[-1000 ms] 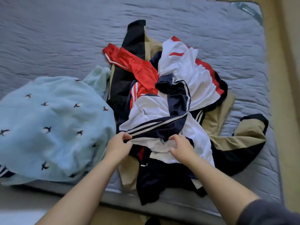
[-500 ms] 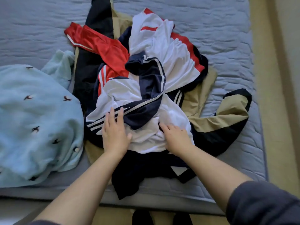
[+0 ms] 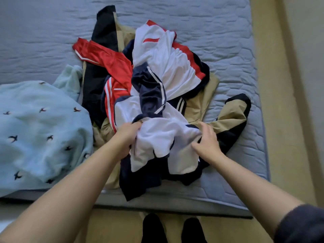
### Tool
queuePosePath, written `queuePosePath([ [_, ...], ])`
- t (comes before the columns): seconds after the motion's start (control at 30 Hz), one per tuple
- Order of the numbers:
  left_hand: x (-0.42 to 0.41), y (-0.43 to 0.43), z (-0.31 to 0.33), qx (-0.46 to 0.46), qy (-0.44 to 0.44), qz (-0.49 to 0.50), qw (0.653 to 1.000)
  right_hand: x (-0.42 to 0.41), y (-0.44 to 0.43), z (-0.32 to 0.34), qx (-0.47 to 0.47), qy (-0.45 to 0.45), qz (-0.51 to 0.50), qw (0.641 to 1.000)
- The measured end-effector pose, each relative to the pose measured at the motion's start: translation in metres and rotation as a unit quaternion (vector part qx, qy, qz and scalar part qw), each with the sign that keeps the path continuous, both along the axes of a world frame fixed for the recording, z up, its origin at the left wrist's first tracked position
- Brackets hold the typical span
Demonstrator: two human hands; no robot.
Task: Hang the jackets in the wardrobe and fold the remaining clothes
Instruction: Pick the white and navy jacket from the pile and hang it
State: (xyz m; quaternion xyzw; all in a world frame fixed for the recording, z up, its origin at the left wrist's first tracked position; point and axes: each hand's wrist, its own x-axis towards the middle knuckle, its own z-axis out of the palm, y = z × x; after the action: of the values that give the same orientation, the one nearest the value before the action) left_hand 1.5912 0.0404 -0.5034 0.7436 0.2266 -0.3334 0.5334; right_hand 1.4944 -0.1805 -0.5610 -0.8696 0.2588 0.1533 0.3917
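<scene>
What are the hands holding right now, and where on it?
The left hand grips a bunched fold of the white and navy garment on its left. The right hand touches its right edge; grip unclear.
</scene>
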Motion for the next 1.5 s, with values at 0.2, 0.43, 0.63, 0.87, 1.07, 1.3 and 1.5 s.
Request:
queuePosePath([
  [0.2,0.02,-0.042,0.113,-0.183,-0.053,0.034,0.981,0.025,0.043,0.101,0.197,-0.098,0.0,0.976],
  [0.43,-0.015,-0.036,0.114,-0.01,-0.158,-0.25,0.955,0.051,0.017,0.169,0.43,-0.134,-0.23,0.863],
  [0.63,-0.022,-0.045,0.122,0.061,-0.201,-0.168,0.963,0.021,-0.027,0.176,-0.058,-0.116,0.018,0.991],
  [0.87,-0.012,-0.051,0.165,-0.027,-0.082,-0.142,0.986,0.018,0.01,0.192,0.012,-0.269,0.167,0.948],
  [1.07,-0.024,-0.034,0.144,-0.041,-0.066,-0.113,0.991,0.019,0.013,0.2,-0.036,-0.315,0.323,0.891],
  [1.3,-0.043,-0.017,0.112,-0.189,0.076,-0.02,0.979,0.008,0.029,0.175,-0.015,-0.327,0.313,0.892],
  [1.5,-0.072,-0.004,0.088,0.021,-0.384,-0.099,0.918,0.023,0.031,0.196,0.139,-0.285,0.061,0.946],
])
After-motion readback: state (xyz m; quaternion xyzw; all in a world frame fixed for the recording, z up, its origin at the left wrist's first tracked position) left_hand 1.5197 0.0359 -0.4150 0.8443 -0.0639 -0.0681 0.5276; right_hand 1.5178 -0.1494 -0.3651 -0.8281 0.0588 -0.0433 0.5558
